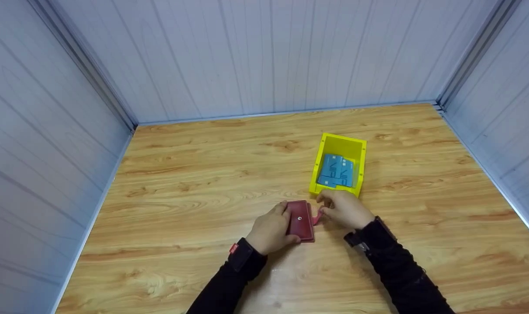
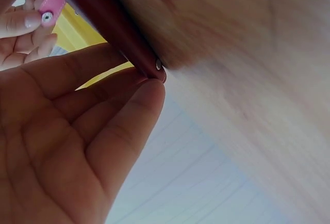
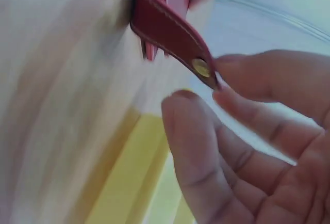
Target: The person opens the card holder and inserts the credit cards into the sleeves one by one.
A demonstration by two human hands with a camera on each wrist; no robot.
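Note:
A dark red card wallet (image 1: 300,223) with a metal snap lies on the wooden table. My left hand (image 1: 269,229) grips its left side, and in the left wrist view thumb and fingers pinch the wallet's edge (image 2: 131,43). The wallet's strap (image 3: 178,41) sticks out to the right, unfastened, with a brass-coloured snap near its end. My right hand (image 1: 345,209) pinches the tip of that strap between thumb and finger. Just beyond the right hand stands a yellow bin (image 1: 362,157) with several blue cards (image 1: 332,168) lying in it.
The wood-grain table (image 1: 194,174) is enclosed by a white panelled back wall (image 1: 264,56), a left wall (image 1: 42,131) and a right wall (image 1: 504,122). The bin's near edge is close to the right hand's fingers.

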